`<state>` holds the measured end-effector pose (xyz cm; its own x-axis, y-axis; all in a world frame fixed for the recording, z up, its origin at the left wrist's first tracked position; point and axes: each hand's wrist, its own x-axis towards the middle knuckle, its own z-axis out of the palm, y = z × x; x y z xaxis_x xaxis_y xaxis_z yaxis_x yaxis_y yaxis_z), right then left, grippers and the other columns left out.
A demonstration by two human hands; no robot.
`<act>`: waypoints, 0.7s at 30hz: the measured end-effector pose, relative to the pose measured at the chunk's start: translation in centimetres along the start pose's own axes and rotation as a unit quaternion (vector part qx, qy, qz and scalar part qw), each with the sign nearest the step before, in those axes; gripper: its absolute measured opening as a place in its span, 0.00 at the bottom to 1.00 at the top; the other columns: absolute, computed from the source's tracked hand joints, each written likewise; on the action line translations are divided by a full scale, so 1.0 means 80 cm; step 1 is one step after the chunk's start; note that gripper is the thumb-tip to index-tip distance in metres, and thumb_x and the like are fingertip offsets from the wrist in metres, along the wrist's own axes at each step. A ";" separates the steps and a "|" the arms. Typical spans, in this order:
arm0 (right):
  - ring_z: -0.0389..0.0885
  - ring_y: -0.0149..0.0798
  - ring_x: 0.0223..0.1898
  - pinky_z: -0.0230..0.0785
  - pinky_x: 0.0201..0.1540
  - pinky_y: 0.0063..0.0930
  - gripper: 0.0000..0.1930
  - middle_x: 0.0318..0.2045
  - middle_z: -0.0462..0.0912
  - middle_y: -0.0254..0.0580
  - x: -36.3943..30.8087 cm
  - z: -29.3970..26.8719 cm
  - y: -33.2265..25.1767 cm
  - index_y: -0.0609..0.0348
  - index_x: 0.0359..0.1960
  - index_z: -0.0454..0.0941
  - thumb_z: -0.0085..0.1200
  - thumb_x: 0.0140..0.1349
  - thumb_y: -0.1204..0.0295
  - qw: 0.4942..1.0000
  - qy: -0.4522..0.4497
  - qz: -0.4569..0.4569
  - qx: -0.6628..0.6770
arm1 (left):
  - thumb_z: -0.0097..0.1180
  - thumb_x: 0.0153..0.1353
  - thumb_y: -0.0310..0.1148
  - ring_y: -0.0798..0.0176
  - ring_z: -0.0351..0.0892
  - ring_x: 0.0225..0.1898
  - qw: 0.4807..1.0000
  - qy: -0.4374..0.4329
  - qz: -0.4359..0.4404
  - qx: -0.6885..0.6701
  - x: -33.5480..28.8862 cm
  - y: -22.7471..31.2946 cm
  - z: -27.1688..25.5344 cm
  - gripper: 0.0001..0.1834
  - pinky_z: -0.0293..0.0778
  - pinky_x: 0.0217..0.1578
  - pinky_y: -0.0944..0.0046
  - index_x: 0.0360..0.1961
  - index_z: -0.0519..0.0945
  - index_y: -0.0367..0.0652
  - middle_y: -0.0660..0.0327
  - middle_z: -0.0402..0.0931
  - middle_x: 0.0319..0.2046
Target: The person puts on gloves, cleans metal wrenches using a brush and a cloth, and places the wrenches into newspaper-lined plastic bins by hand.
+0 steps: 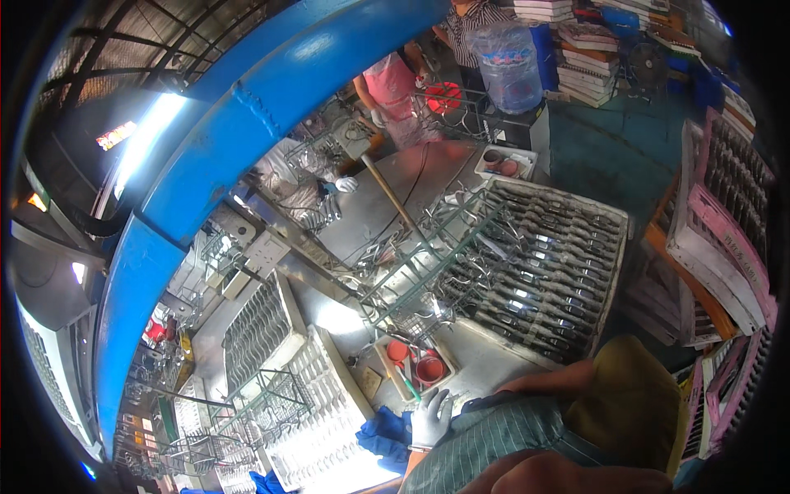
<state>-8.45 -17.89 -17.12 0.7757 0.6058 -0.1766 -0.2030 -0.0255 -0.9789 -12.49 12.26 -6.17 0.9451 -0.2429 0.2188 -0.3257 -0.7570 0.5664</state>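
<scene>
My left hand [430, 420], in a white glove, is low in the view at the near edge of the metal bench. Its fingers look stretched and slightly apart, with nothing plainly held. Just beyond them stands a small tray [451, 375] with red cups [429, 370] and a green stick [409, 385] whose end comes close to my fingertips. Blue cloth [383, 438] lies beside this hand. My right forearm [547, 382] crosses above my striped apron [510, 432]; the right hand itself does not show. Ahead is a large white-rimmed tray [623, 247] with rows of metal pieces [535, 280].
A green wire rack [436, 255] leans across the bench beside the large tray. More trays of metal parts [263, 329] stand left. Stacked trays [724, 239] rise at right. A blue beam [271, 99] arches overhead. Co-workers [391, 90] are across the bench, near a water bottle [504, 70].
</scene>
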 end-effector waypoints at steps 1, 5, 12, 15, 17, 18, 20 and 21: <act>0.71 0.28 0.38 0.59 0.47 0.27 0.19 0.33 0.77 0.41 0.000 -0.005 -0.001 0.64 0.41 0.73 0.41 0.64 0.59 1.000 0.008 -0.003 -0.001 | 0.55 0.52 0.36 0.49 0.75 0.42 1.000 -0.001 -0.008 -0.001 -0.001 -0.001 0.001 0.14 0.72 0.41 0.56 0.41 0.78 0.47 0.50 0.74 0.42; 0.71 0.28 0.38 0.59 0.46 0.27 0.19 0.33 0.77 0.41 0.002 -0.023 -0.005 0.64 0.41 0.73 0.41 0.64 0.59 0.999 0.032 -0.013 -0.006 | 0.55 0.52 0.37 0.49 0.76 0.41 0.999 -0.008 -0.039 -0.018 -0.008 -0.012 0.003 0.14 0.72 0.40 0.56 0.41 0.78 0.47 0.51 0.74 0.42; 0.71 0.28 0.38 0.60 0.46 0.27 0.19 0.33 0.77 0.41 0.004 -0.026 -0.002 0.64 0.41 0.73 0.41 0.64 0.58 0.999 0.045 -0.015 -0.003 | 0.54 0.53 0.35 0.49 0.75 0.41 0.998 -0.013 -0.059 -0.020 -0.014 -0.004 0.001 0.15 0.71 0.42 0.57 0.42 0.77 0.44 0.50 0.73 0.44; 0.71 0.28 0.38 0.60 0.46 0.27 0.19 0.33 0.77 0.41 0.007 -0.012 0.007 0.64 0.41 0.73 0.41 0.64 0.58 1.000 0.024 -0.002 0.006 | 0.57 0.51 0.34 0.51 0.76 0.39 0.999 0.032 0.017 0.010 -0.004 -0.001 0.001 0.13 0.73 0.37 0.56 0.40 0.78 0.47 0.53 0.74 0.42; 0.71 0.28 0.38 0.60 0.46 0.27 0.19 0.33 0.77 0.41 0.010 0.017 0.019 0.64 0.41 0.73 0.41 0.64 0.58 1.000 0.000 0.013 0.019 | 0.57 0.51 0.34 0.51 0.76 0.38 0.999 0.035 0.013 0.012 -0.003 0.004 -0.004 0.14 0.73 0.36 0.56 0.40 0.78 0.47 0.53 0.74 0.42; 0.71 0.28 0.38 0.60 0.46 0.27 0.19 0.33 0.77 0.41 0.015 0.032 0.024 0.64 0.41 0.73 0.41 0.64 0.58 0.999 -0.019 0.020 0.024 | 0.56 0.51 0.34 0.50 0.76 0.38 0.998 0.050 0.015 0.019 -0.008 -0.004 -0.001 0.14 0.72 0.36 0.56 0.41 0.78 0.48 0.53 0.74 0.42; 0.71 0.28 0.38 0.60 0.46 0.27 0.19 0.33 0.77 0.41 0.022 0.055 0.031 0.64 0.41 0.73 0.41 0.64 0.58 0.997 -0.069 0.038 0.025 | 0.56 0.52 0.36 0.49 0.76 0.37 0.998 0.047 -0.010 0.028 -0.018 -0.009 0.003 0.15 0.72 0.37 0.55 0.42 0.77 0.50 0.54 0.74 0.42; 0.71 0.28 0.38 0.60 0.46 0.27 0.19 0.33 0.77 0.41 0.029 0.057 0.031 0.64 0.41 0.73 0.41 0.64 0.58 0.994 -0.097 0.046 0.020 | 0.55 0.52 0.37 0.49 0.76 0.38 0.999 0.034 -0.023 0.021 -0.016 -0.006 0.005 0.15 0.72 0.37 0.54 0.42 0.77 0.51 0.54 0.74 0.42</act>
<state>-9.88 -12.94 -19.49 0.6242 0.7443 -0.2376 -0.2942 -0.0578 -0.9540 -13.49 12.69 -7.05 0.9545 -0.1669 0.2474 -0.2793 -0.7914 0.5438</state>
